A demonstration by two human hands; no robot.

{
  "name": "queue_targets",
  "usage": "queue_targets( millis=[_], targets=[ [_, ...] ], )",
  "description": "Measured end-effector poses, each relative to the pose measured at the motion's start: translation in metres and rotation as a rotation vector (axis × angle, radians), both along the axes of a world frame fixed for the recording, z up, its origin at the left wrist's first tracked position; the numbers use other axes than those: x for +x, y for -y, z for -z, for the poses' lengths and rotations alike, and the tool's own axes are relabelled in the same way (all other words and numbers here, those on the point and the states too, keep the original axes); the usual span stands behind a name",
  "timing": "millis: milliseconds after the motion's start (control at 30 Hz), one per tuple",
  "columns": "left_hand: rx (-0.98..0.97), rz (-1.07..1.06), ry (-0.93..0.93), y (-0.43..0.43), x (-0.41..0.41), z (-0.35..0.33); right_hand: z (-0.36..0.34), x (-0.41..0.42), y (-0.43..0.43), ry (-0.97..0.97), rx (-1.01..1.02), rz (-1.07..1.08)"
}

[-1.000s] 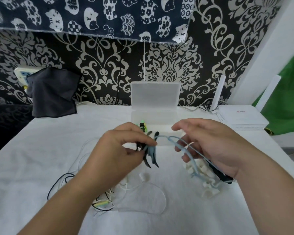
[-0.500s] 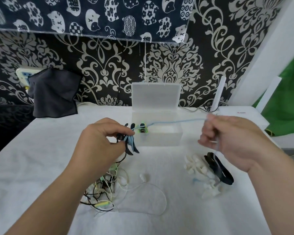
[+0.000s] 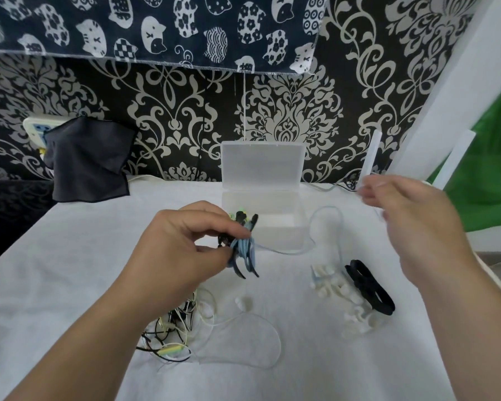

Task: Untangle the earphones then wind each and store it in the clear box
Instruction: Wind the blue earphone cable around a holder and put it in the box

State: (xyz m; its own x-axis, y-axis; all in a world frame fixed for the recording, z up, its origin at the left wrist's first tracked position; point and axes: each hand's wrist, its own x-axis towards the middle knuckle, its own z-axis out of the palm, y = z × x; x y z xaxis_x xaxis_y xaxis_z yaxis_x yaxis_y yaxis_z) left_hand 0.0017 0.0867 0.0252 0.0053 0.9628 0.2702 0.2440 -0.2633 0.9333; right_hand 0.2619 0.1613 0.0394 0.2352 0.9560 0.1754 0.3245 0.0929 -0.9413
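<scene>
My left hand (image 3: 182, 250) pinches a small wound bundle of light-blue earphone cable (image 3: 243, 251) with black earbuds, just in front of the clear box (image 3: 275, 241). The box stands with its lid upright at the back. The bundle's loose tail (image 3: 329, 209) curls slack on the table to the right of the box. My right hand (image 3: 411, 227) hovers blurred at the right, fingers loosely spread, and I see no cable in it. A tangle of black, white and yellow-green earphones (image 3: 171, 328) lies under my left wrist.
A black wound coil (image 3: 369, 287) and a pile of white pieces (image 3: 334, 287) lie right of centre. A thin white cable loop (image 3: 261, 340) lies in front. A dark cloth (image 3: 90, 160) hangs at the back left, and white antennas (image 3: 370, 157) rise at the back right.
My right hand pulled the blue cable taut out to the right, and now the cable lies slack beside the box. My left hand kept hold of the bundle and shifted left.
</scene>
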Motion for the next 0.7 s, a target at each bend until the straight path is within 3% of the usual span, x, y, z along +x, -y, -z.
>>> queue_targets(
  millis=[133, 200, 367, 500, 700],
  targets=[
    [-0.014, 0.125, 0.065, 0.003, 0.005, -0.004, 0.001, -0.029, 0.018, -0.089, -0.112, -0.653],
    [0.004, 0.164, 0.075, 0.003, 0.006, -0.005, 0.008, -0.041, 0.021, -0.067, -0.213, -0.807],
    [0.019, 0.193, 0.191, 0.003, 0.005, -0.002, 0.022, -0.056, 0.02, -0.036, -0.261, -0.862],
    [0.03, 0.172, 0.215, 0.001, 0.003, -0.001, 0.027, -0.061, 0.022, -0.004, -0.234, -0.778],
    [0.022, 0.008, 0.265, -0.003, 0.006, 0.004, 0.025, -0.068, 0.031, 0.013, -0.366, -0.875]
  ],
)
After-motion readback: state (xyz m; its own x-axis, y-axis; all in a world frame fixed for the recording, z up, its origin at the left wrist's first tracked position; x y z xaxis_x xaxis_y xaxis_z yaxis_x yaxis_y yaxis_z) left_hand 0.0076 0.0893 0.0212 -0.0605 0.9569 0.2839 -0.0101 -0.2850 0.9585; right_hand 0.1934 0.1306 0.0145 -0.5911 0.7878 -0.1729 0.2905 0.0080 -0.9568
